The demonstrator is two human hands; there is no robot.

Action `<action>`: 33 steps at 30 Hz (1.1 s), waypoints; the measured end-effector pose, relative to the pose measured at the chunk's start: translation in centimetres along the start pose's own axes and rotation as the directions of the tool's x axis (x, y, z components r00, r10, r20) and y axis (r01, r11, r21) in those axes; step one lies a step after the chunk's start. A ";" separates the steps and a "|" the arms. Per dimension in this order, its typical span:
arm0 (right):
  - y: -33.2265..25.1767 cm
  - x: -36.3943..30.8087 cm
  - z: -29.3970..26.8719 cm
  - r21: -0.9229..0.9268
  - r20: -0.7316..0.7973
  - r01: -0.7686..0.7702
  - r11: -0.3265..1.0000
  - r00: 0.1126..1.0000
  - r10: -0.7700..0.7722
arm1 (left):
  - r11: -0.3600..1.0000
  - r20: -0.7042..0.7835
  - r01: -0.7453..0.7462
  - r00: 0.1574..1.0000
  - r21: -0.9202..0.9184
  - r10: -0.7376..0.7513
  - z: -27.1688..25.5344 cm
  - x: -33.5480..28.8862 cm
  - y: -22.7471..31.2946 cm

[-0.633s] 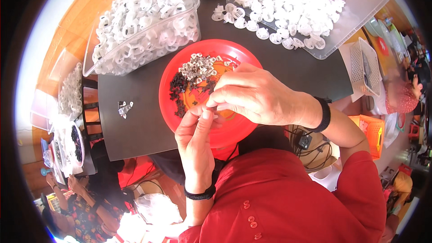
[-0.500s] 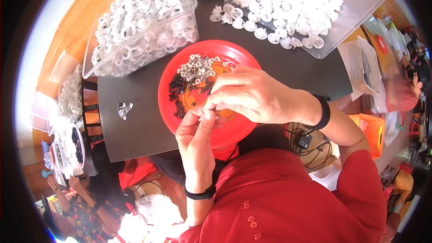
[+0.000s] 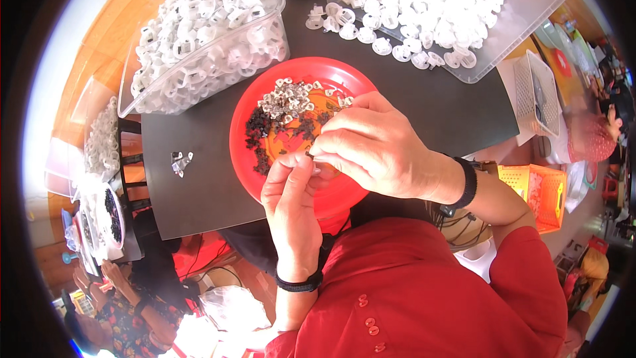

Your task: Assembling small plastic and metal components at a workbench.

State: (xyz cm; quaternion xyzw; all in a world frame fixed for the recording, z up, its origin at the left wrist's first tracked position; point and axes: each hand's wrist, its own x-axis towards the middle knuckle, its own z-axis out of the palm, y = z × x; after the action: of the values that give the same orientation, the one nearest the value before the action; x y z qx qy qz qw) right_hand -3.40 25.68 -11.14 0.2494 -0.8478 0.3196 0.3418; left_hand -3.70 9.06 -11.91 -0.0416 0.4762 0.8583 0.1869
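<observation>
Above the near part of a red round tray point(image 3: 242, 171), my two hands meet with fingertips close together. My left hand point(image 3: 290, 199) is closed in a pinch; a small whitish part point(image 3: 316, 171) peeks out beside its fingers. My right hand point(image 3: 377, 142) is closed too, thumb and forefinger pressed by a tiny dark piece point(image 3: 309, 154) at the left fingertips. Which hand bears that piece is hard to make out. In the tray lie a heap of small silvery metal pieces point(image 3: 286, 101) and a scatter of small black pieces point(image 3: 257, 132).
A clear bin point(image 3: 205, 59) of white plastic parts stands at the far left. Another clear tub point(image 3: 483, 66) lies at the far right, white round parts point(image 3: 381, 46) spilling onto the dark table point(image 3: 199, 199). Several small pieces point(image 3: 181, 163) sit on the left. A co-worker's hands point(image 3: 106, 282) show lower left.
My right hand has shifted slightly right and down, and its fingertips have drawn a little apart from the left ones. A tiny dark piece now shows between them.
</observation>
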 end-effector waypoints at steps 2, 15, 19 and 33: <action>0.0 -0.2 0.1 -0.008 0.023 0.018 1.000 1.000 -0.017 | 0.999 -0.002 -0.032 0.999 0.022 0.032 0.2 -0.1 -0.1; -0.4 -0.3 -0.4 -0.051 0.028 0.021 0.998 0.999 -0.019 | 0.998 0.050 -0.058 0.997 -0.013 0.059 -0.2 -0.1 -0.5; -0.4 0.2 -1.5 0.016 0.218 -0.091 0.996 0.972 0.085 | 0.995 0.050 -0.088 0.995 0.056 0.086 -0.4 0.0 -0.9; -0.8 0.1 -1.2 0.183 0.208 -0.331 0.926 0.933 0.293 | 0.982 0.105 0.065 0.993 -0.177 -0.046 0.6 0.3 -0.3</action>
State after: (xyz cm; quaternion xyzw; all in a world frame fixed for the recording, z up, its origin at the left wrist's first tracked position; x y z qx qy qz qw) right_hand -2.47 26.04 -10.07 0.1735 -0.8642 0.4363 0.1808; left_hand -3.80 9.81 -11.90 -0.0284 0.3852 0.8933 0.2300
